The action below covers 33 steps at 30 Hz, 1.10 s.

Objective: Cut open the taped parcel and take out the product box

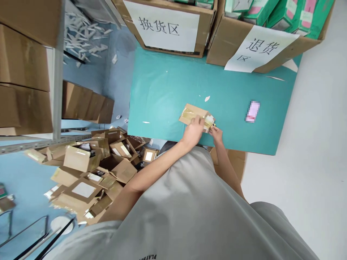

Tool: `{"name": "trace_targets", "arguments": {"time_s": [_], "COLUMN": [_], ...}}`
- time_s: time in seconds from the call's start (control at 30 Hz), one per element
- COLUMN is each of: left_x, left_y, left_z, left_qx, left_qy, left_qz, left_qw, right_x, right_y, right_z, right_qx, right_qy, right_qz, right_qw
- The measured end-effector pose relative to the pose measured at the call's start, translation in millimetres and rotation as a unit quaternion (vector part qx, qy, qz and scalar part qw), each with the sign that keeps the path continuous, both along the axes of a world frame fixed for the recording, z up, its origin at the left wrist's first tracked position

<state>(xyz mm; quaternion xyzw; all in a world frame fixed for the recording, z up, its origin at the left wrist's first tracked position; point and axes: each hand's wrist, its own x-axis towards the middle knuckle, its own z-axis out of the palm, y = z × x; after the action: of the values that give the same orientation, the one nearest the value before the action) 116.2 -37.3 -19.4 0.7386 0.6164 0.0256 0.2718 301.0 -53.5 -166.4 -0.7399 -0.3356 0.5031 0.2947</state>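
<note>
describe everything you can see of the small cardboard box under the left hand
The small cardboard box is brown, with shiny yellowish tape along its top and a white patch near its right end. It lies askew on the green table, near the close edge. The left hand rests on top; the right hand is at the right end, where details blur.

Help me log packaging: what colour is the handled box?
The box is brown, clearest in the head view.

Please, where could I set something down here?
The green table is bare between the carton and the pink item, and left of the carton, save small scraps. Labelled boxes crowd its far edge; the left hand and right hand crowd the carton.
</note>
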Motion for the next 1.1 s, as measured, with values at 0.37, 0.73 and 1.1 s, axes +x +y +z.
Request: {"name": "trace_targets", "arguments": {"time_s": [0.37,0.73,1.1], "left_x": [-158,-247,-267], "left_y": [-2,-6,-26], "left_z": [-87.2,-108.0,-80.7], "left_qx": [-0.04,-0.044,-0.037], "left_qy": [-0.154,-0.22,-0.319], "left_qz": [0.279,0.416,0.39], "left_qw": [0.947,0.881,0.863], "right_x": [-89,-167,-215], "right_y": [34,30,20], "right_z": [29.5,81.0,70.6], "right_qx": [0.048,0.132,0.085], "right_qy": [-0.159,-0.13,-0.014], "right_qz": [0.115,0.228,0.267], "right_qw": [0.979,0.956,0.96]}}
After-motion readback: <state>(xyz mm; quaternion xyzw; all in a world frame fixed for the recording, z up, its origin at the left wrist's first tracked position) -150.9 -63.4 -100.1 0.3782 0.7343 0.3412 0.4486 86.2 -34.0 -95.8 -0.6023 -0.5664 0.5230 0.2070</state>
